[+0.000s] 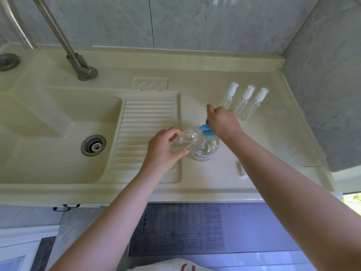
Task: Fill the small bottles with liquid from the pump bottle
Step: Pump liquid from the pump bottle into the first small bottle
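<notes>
A clear pump bottle (207, 148) with a blue pump head (205, 130) stands on the cream counter. My left hand (163, 148) grips a small clear bottle (183, 139), tilted with its open mouth up against the blue spout. My right hand (222, 120) rests on top of the pump head, fingers curled over it. Three more small clear bottles (244, 103) with white caps lie side by side on the counter behind my right hand.
A sink basin (48, 133) with a metal drain (93, 145) lies to the left, beside a ribbed washboard (144, 130). A metal tap (78, 61) rises at the back left. Tiled walls close off the back and right sides.
</notes>
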